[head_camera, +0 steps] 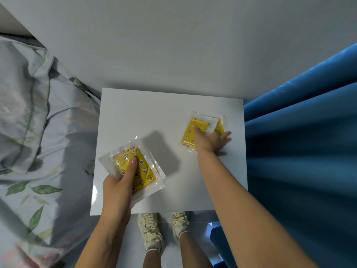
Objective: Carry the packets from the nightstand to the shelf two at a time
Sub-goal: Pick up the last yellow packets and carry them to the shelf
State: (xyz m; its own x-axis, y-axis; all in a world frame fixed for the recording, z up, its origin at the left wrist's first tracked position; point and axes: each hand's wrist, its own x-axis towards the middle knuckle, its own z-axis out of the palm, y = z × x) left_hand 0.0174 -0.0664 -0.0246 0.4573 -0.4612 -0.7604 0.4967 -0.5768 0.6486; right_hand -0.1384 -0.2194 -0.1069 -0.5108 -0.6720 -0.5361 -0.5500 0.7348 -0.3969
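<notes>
- Head view: a white nightstand (166, 113) stands between a bed with leaf-print bedding (34, 132) on the left and a blue curtain (301, 142) on the right, against a pale wall at the far side.
- The left hand (117, 188) is at the near left corner of the nightstand top, its grip clenched on a stack of yellow packets (143, 171) with clear plastic edges; the thumb lies across the printed face of the top one and the other fingers are under the stack. More than one packet is in that stack, the edges fanned slightly; the exact count cannot be told.
- The right hand (212, 141) is at the far right of the nightstand, laid flat with fingers spread on two more yellow packets lying on the top (190, 135); one overlaps the other. Its grip is released, pressing rather than closed around them.
- Below the near edge of the nightstand, the person's two pale lace-up shoes (150, 229) stand on the floor.
</notes>
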